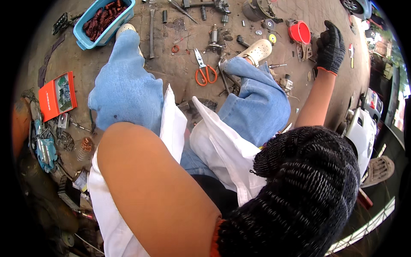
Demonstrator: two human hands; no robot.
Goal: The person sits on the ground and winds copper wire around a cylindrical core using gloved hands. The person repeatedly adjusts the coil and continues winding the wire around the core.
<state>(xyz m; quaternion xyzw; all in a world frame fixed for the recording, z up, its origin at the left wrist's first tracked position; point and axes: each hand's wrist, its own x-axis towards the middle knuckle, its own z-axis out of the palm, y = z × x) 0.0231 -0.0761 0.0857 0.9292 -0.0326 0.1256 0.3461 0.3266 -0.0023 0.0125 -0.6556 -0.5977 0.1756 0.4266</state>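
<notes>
Brown ground (169, 68) spreads to a parked white vehicle (363, 128) at the right, narrow gaps running between scattered tools. Orange-handled snips (205, 73) lie between the legs; a blue tub (80, 36) edges the upper left. Just beside the red bucket (299, 35), the right hand (332, 47) has curled fingers, contents unclear. The left hand (295, 184) fills the lower right, its fingertips hidden, grip unclear.
</notes>
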